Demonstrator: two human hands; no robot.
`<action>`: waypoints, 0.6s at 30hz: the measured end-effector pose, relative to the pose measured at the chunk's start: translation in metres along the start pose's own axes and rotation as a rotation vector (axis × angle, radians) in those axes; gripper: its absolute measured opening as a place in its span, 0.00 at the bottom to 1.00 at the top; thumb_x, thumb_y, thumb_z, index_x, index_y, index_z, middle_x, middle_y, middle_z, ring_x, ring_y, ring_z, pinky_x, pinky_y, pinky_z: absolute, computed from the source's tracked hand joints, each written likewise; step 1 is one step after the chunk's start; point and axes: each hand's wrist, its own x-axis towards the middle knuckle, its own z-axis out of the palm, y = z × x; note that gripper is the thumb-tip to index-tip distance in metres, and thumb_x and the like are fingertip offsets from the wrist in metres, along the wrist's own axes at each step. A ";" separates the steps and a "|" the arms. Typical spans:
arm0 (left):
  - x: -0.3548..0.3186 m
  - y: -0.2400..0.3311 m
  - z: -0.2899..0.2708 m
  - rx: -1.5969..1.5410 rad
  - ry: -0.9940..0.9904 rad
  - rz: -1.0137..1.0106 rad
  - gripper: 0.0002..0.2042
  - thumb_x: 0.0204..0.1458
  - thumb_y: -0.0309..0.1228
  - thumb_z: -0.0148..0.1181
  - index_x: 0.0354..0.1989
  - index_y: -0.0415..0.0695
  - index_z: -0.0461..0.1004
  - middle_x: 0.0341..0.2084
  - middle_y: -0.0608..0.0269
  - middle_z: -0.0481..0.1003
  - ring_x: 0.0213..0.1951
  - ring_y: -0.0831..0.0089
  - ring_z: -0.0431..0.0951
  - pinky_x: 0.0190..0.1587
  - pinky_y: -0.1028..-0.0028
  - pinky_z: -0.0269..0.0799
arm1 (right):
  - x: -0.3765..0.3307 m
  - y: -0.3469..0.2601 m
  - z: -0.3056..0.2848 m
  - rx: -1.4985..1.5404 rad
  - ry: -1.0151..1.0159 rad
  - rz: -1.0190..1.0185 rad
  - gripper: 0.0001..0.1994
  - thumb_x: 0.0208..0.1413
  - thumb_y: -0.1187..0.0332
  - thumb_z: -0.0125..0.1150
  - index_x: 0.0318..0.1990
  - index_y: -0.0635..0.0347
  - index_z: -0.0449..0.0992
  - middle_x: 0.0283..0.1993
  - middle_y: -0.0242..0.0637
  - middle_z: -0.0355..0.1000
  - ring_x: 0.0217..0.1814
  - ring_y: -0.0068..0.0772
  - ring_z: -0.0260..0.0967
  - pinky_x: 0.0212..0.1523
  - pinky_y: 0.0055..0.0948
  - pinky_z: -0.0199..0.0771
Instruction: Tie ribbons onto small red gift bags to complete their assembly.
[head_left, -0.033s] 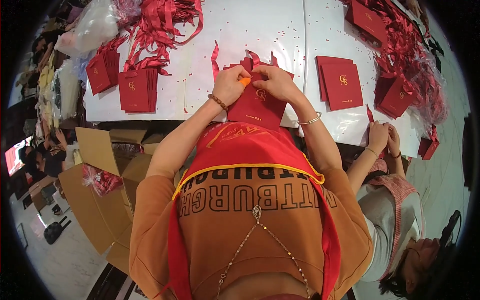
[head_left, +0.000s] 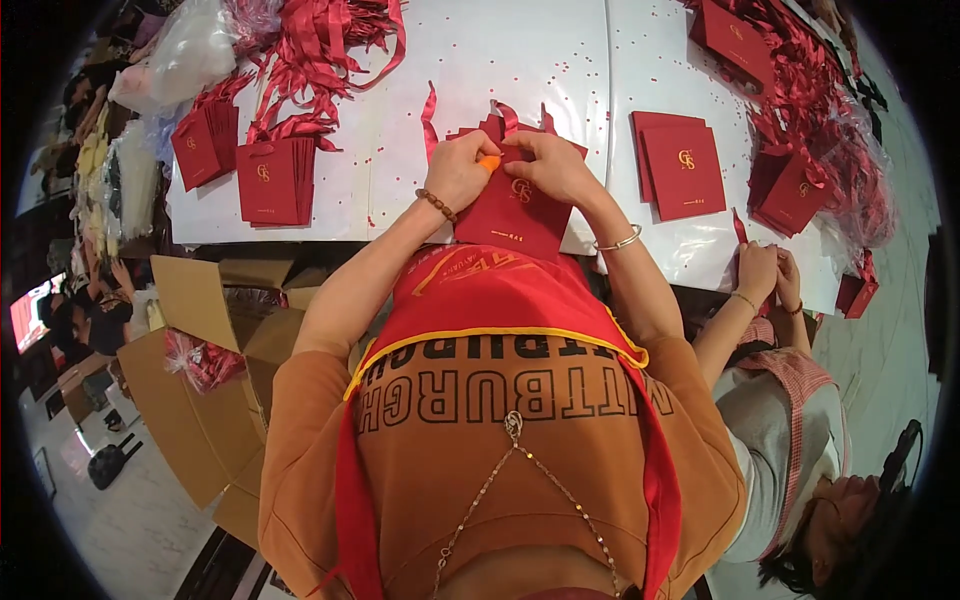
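Note:
In front of me at the table's near edge lies a red paper gift bag (head_left: 520,222) with gold print, one of a small overlapping stack. My left hand (head_left: 462,172) is closed in a pinch at the bag's upper part, and an orange piece (head_left: 489,162) shows at its thumb. Close beside it, my right hand (head_left: 556,166) pinches at the same spot with bent fingers. A red ribbon (head_left: 508,118) rises between the two hands; its lower end is hidden by the fingers. Another ribbon strand (head_left: 430,120) stands out past the stack's left side.
Stacked red bags (head_left: 275,185) and a heap of ribbons (head_left: 325,50) lie left on the white table (head_left: 500,50). More bags (head_left: 685,170) lie right. An open cardboard box (head_left: 190,420) stands at my left. On my right a co-worker's hands (head_left: 768,272) work at the table edge.

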 end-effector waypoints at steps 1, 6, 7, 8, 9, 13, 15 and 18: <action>0.000 0.002 0.000 0.000 -0.002 0.000 0.04 0.43 0.25 0.54 0.27 0.39 0.72 0.20 0.52 0.75 0.21 0.65 0.75 0.26 0.69 0.70 | -0.002 -0.003 0.002 -0.068 0.052 -0.042 0.18 0.46 0.63 0.59 0.47 0.53 0.72 0.38 0.40 0.73 0.41 0.39 0.70 0.40 0.33 0.67; 0.000 0.014 0.005 0.464 0.021 0.246 0.05 0.44 0.25 0.54 0.30 0.38 0.71 0.22 0.50 0.73 0.23 0.56 0.74 0.25 0.65 0.68 | -0.005 -0.010 0.003 -0.170 0.050 -0.041 0.16 0.46 0.63 0.57 0.45 0.51 0.72 0.36 0.39 0.74 0.39 0.40 0.71 0.39 0.34 0.68; 0.001 0.014 0.005 0.465 0.025 0.245 0.05 0.44 0.25 0.54 0.30 0.38 0.71 0.22 0.50 0.73 0.23 0.56 0.74 0.25 0.65 0.68 | -0.005 -0.010 0.003 -0.173 0.039 -0.034 0.16 0.46 0.63 0.57 0.44 0.52 0.72 0.35 0.39 0.74 0.38 0.40 0.71 0.38 0.34 0.68; 0.003 0.013 0.006 0.473 0.030 0.267 0.05 0.44 0.25 0.55 0.29 0.38 0.70 0.20 0.52 0.73 0.22 0.60 0.74 0.24 0.67 0.67 | -0.007 -0.012 0.002 -0.175 0.037 -0.038 0.16 0.46 0.63 0.57 0.44 0.52 0.72 0.35 0.39 0.74 0.38 0.40 0.71 0.38 0.34 0.68; 0.004 0.012 0.005 0.482 0.035 0.290 0.05 0.44 0.25 0.56 0.29 0.38 0.70 0.18 0.55 0.73 0.21 0.63 0.74 0.23 0.68 0.67 | -0.008 -0.015 -0.001 -0.113 0.016 -0.011 0.15 0.46 0.63 0.57 0.44 0.52 0.72 0.35 0.39 0.74 0.38 0.40 0.71 0.37 0.35 0.68; 0.014 0.019 -0.019 -0.172 -0.220 -0.233 0.09 0.41 0.29 0.60 0.30 0.39 0.71 0.16 0.54 0.72 0.22 0.61 0.74 0.26 0.67 0.68 | -0.009 0.000 0.007 0.101 0.146 -0.184 0.14 0.46 0.63 0.58 0.41 0.56 0.72 0.32 0.40 0.73 0.37 0.41 0.71 0.35 0.34 0.67; 0.019 0.017 -0.025 0.064 -0.271 -0.137 0.12 0.39 0.32 0.64 0.30 0.41 0.71 0.16 0.58 0.72 0.20 0.64 0.73 0.25 0.70 0.67 | -0.009 -0.005 0.007 0.045 0.143 -0.138 0.12 0.46 0.65 0.60 0.38 0.57 0.72 0.31 0.40 0.73 0.36 0.38 0.71 0.36 0.33 0.66; 0.021 0.029 -0.038 0.368 -0.249 0.032 0.12 0.40 0.39 0.63 0.28 0.44 0.74 0.18 0.59 0.73 0.24 0.64 0.74 0.27 0.67 0.67 | -0.020 -0.022 0.001 -0.275 0.184 -0.117 0.10 0.46 0.63 0.61 0.35 0.55 0.73 0.27 0.38 0.72 0.33 0.34 0.69 0.36 0.33 0.61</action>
